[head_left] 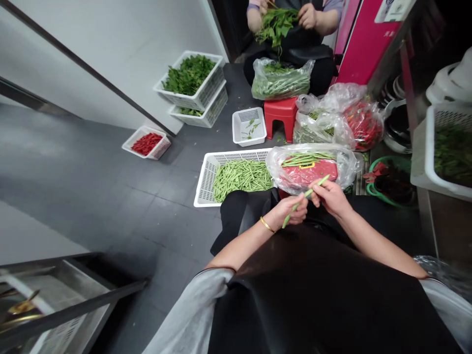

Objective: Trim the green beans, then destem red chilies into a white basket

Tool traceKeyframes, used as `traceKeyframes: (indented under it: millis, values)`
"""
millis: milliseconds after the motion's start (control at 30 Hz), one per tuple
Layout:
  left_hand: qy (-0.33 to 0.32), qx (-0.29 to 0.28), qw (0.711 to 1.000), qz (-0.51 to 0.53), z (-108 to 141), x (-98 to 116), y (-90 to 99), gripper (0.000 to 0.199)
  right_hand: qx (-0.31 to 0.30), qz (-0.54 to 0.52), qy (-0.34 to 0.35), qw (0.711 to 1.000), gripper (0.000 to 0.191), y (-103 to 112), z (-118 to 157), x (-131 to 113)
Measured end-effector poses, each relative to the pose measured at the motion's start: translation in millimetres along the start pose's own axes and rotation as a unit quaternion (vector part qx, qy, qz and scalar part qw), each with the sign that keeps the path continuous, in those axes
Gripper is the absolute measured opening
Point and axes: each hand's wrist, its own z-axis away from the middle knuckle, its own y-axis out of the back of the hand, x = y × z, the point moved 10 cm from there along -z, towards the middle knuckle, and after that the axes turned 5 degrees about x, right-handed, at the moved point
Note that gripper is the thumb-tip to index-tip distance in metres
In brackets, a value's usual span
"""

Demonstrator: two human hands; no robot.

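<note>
A green bean [309, 192] runs slantwise between my two hands over my lap. My left hand [291, 209] is closed around its lower part, and a gold bangle circles that wrist. The fingertips of my right hand [329, 195] pinch it near the upper end. Just beyond my hands, long whole beans [308, 158] lie on a clear plastic bag [348, 167] over a red surface. To the left of the bag, a white basket [201, 189] holds many short pieces of bean [243, 179].
Across from me a person [309, 17] holds leafy stems above a bag of greens [280, 81]. Nearby stand a red stool [279, 112], a small white basket [236, 129], stacked baskets [216, 105] of leaves, red chillies [146, 143] and a green basin [383, 194].
</note>
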Motion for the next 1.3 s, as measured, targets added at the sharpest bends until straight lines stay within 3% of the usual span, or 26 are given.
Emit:
traceKeyframes:
  millis: [67,133,200,267,333,400,467,533,567,667,800,867,967,1033,1100,1167,1233,1267,1300]
  values:
    - [-0.094,0.082,0.991,0.040,-1.1,21.9,20.8,0.054,0.060,-0.030,0.029,0.997,0.036,-1.0,3.8,-2.5]
    - [-0.148,0.181,0.969,0.076,3.4,36.9,50.4,0.058,0.095,-0.036,0.048,0.994,0.035,0.1,10.3,0.0]
    - [-0.191,0.273,0.939,0.082,11.9,48.4,77.1,0.059,0.075,-0.014,0.025,0.997,0.035,-5.2,13.9,11.6]
    - [-0.242,0.321,0.915,0.031,18.2,58.8,86.8,0.056,0.007,0.032,-0.027,0.999,0.039,-18.3,14.0,31.7]
    - [-0.264,0.309,0.911,-0.074,13.6,60.3,75.4,0.050,-0.044,0.103,-0.055,0.992,0.040,-27.3,11.2,48.7]
    - [-0.251,0.268,0.910,-0.194,2.6,50.6,56.0,0.043,-0.037,0.220,-0.031,0.974,0.037,-23.7,3.4,51.7]
    - [-0.237,0.245,0.895,-0.288,-3.4,40.6,44.4,0.035,-0.022,0.385,0.005,0.923,0.036,-14.7,-4.2,43.6]
    - [-0.239,0.246,0.874,-0.345,-1.7,38.5,42.2,0.030,-0.058,0.506,0.024,0.860,0.037,-9.0,-7.6,33.2]
    - [-0.238,0.245,0.867,-0.362,0.1,39.0,42.1,0.031,-0.086,0.525,0.028,0.846,0.037,-6.3,-7.3,27.3]
    - [-0.220,0.198,0.869,-0.396,3.9,40.4,34.5,0.030,-0.156,0.465,0.030,0.871,0.038,-0.7,-1.1,7.8]
    - [-0.197,0.128,0.876,-0.421,7.8,39.3,15.1,0.027,-0.168,0.381,0.054,0.907,0.044,-7.0,7.5,-3.3]
    - [-0.189,0.120,0.889,-0.400,6.4,36.5,10.4,0.028,-0.142,0.313,0.050,0.938,0.046,-11.9,6.9,2.1]
    - [-0.166,0.129,0.940,-0.270,-5.6,28.1,14.8,0.039,-0.043,0.203,0.027,0.978,0.047,-8.7,-2.8,14.4]
    - [-0.133,0.156,0.971,-0.120,-17.7,20.1,29.6,0.043,0.029,0.240,0.071,0.968,0.046,-5.6,-7.8,11.2]
    - [-0.099,0.205,0.974,0.019,-26.7,13.8,53.2,0.043,0.042,0.346,0.140,0.927,0.044,-13.2,-8.1,3.0]
    - [-0.085,0.252,0.958,0.105,-29.6,13.8,79.6,0.040,-0.050,0.434,0.167,0.884,0.042,-30.5,-8.5,8.1]
    - [-0.101,0.279,0.945,0.137,-29.1,22.3,102.7,0.037,-0.214,0.479,0.115,0.843,0.038,-40.7,-11.0,30.6]
    - [-0.115,0.286,0.942,0.133,-28.6,28.9,112.4,0.035,-0.275,0.500,0.070,0.818,0.035,-35.2,-16.3,41.3]
    - [-0.136,0.298,0.938,0.113,-27.4,38.0,121.9,0.034,-0.289,0.532,0.031,0.795,0.033,-20.5,-29.5,46.1]
